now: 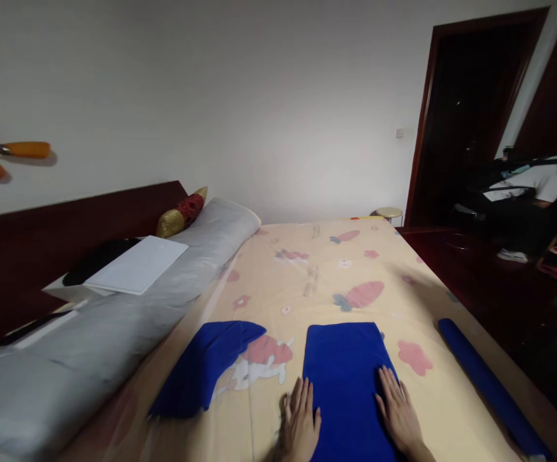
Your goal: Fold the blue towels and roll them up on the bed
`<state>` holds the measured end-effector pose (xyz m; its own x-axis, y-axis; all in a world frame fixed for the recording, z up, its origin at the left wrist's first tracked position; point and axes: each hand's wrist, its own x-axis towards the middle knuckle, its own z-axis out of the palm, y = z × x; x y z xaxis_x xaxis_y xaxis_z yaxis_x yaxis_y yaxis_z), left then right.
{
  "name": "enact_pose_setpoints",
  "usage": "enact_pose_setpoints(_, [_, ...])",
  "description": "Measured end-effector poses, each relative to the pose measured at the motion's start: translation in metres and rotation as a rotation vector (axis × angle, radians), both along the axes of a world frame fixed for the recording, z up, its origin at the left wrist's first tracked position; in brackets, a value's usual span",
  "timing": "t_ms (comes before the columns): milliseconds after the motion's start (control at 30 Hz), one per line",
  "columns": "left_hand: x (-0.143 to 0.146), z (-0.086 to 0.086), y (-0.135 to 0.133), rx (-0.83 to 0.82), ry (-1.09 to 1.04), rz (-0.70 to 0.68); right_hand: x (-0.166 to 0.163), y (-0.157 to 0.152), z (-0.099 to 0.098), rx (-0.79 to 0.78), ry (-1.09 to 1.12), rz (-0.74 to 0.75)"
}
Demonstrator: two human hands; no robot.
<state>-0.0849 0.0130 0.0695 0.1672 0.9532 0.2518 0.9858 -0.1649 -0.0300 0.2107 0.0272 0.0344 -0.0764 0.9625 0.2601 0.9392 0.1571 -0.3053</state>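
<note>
While the left hand (301, 420) lies along one long edge of a flat blue cloth (343, 378), the right hand (398, 414) lies along the other. Both hands are open, palms down, with nothing gripped in them. Each thumb reaches over the blue. The cloth is on the bed, right in front of the person, and its near end runs out of view.

Another piece, a crumpled blue cloth (206, 362), sits to the left of the hands. A long blue roll (490, 385) lies near the right side of the bed.

The bed sheet (288, 314) is peach, with pink carrots, pink flowers and a white bunny printed on it. Two small patches of print (310, 280) look like letters, but they are too blurry to read.

A long gray bolster (163, 327) lies by the dark red headboard (67, 237). A flat white box (137, 264) rests on it, near a red and gold cushion (183, 213). Past the bed are a round stool (388, 212) and another person in a white top (550, 179).
</note>
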Motion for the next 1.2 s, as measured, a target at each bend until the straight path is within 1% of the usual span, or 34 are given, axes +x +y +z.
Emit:
enact_pose_setpoints(100, [0.018,0.015,0.011,-0.019,-0.014,-0.11,-0.034,0.004,0.006,-0.006,0.033,0.169])
enact_pose_setpoints(167, [0.032,0.019,0.027,-0.054,-0.042,-0.175,-0.054,0.013,0.007,-0.04,0.049,0.25])
enact_pose_setpoints(233, [0.043,0.016,0.048,-0.075,-0.082,-0.196,-0.069,0.026,0.008,-0.073,0.068,0.295])
enact_pose_setpoints(367, [0.057,-0.001,0.091,-0.11,-0.133,-0.247,-0.084,0.058,0.011,-0.089,0.092,0.342])
enact_pose_setpoints(467, [0.062,-0.011,0.116,-0.106,-0.116,-0.257,-0.084,0.084,0.014,-0.068,0.065,0.353])
enact_pose_setpoints(567, [0.057,-0.011,0.135,-0.095,-0.101,-0.241,-0.071,0.111,0.014,-0.071,0.03,0.356])
enact_pose_setpoints(633, [0.046,-0.008,0.146,-0.092,-0.095,-0.171,-0.054,0.127,0.012,-0.08,0.022,0.315])
enact_pose_setpoints(700, [0.033,-0.006,0.155,-0.089,-0.087,-0.042,-0.035,0.14,0.008,-0.083,0.015,0.243])
enact_pose_setpoints(767, [0.022,-0.005,0.161,-0.095,-0.079,0.077,-0.016,0.147,0.004,-0.078,0.011,0.15])
enact_pose_setpoints(800, [0.018,-0.005,0.163,-0.105,-0.078,0.115,-0.009,0.149,0.002,-0.073,0.01,0.102])
enact_pose_setpoints(900, [0.012,-0.003,0.168,-0.163,-0.082,0.141,0.0,0.151,-0.002,-0.055,0.006,-0.009])
enact_pose_setpoints(1000, [0.014,0.001,0.171,-0.215,-0.084,0.141,-0.008,0.149,-0.003,-0.042,0.004,-0.095])
enact_pose_setpoints(1100, [0.025,0.002,0.164,-0.154,-0.101,0.149,-0.028,0.139,0.0,-0.021,0.006,-0.146])
enact_pose_setpoints(1133, [0.032,0.001,0.157,-0.12,-0.116,0.124,-0.035,0.133,0.0,-0.015,0.012,-0.129])
enact_pose_setpoints(1200, [0.048,-0.003,0.137,-0.064,-0.148,0.023,-0.049,0.116,0.0,-0.007,0.03,-0.037])
